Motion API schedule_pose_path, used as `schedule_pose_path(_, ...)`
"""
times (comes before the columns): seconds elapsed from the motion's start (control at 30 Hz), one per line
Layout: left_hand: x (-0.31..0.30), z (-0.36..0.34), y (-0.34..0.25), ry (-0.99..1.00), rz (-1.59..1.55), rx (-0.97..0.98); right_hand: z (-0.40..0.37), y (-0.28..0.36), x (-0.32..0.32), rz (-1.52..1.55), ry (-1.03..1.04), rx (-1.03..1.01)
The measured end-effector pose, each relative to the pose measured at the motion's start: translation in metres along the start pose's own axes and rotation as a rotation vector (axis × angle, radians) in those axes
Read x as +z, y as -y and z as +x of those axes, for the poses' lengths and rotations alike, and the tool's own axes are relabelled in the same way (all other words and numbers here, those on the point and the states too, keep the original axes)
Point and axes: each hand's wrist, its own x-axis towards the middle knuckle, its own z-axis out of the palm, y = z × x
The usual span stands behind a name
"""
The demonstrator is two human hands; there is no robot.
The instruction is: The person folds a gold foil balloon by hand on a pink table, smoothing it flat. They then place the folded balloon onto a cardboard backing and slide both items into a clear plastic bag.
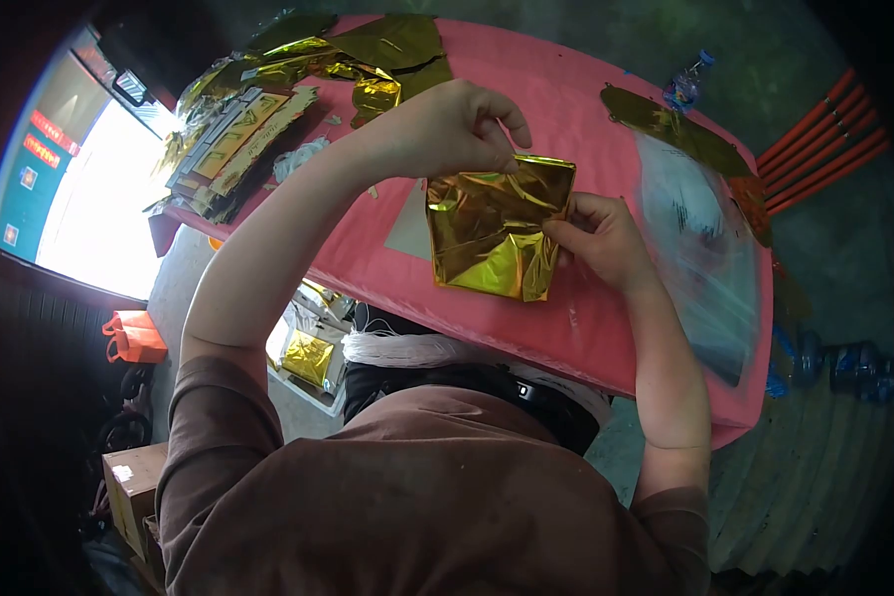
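A square gold foil packet [497, 233], shiny and creased, is held up over the pink-covered table [368, 253]. My right hand [606, 238] pinches its right edge, thumb on the front face and fingers behind. At its top edge is my left hand [467, 129], fingers curled in and thumb tip close to the foil; whatever may be between those fingers is too small to make out. Partly behind the packet, a flat grey card [407, 228] lies on the table. A bundle of white string [407, 349] rests across my lap.
Gold foil sheets [392, 45] and a stack of printed card pieces [243, 149] lie left and back. Clear plastic sheeting [700, 258], another foil sheet [675, 129] and a bottle [687, 81] are rightward. A bin below holds a gold packet [308, 358].
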Motion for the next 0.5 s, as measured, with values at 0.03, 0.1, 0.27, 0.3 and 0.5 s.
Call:
schedule_pose_path(0.03, 0.0, 0.002, 0.003, 0.0, -0.001, -0.001, 0.0, 0.0, 0.0, 0.006, -0.003, 0.013)
schedule_pose_path(0.1, 0.0, 0.008, 0.014, -0.014, -0.132, 0.038, 0.002, 0.0, -0.001, 0.027, -0.001, 0.049)
schedule_pose_path(0.27, 0.006, 0.035, 0.026, -0.095, -0.148, 0.044, 0.01, -0.014, -0.007, 0.1, -0.034, 0.055)
schedule_pose_path(0.3, 0.006, 0.042, 0.024, -0.108, -0.021, 0.066, 0.012, -0.015, -0.01, 0.101, -0.092, 0.078)
schedule_pose_path(0.5, 0.001, 0.1, 0.032, -0.002, 0.354, 0.219, 0.022, -0.018, -0.019, 0.32, -0.162, 0.219)
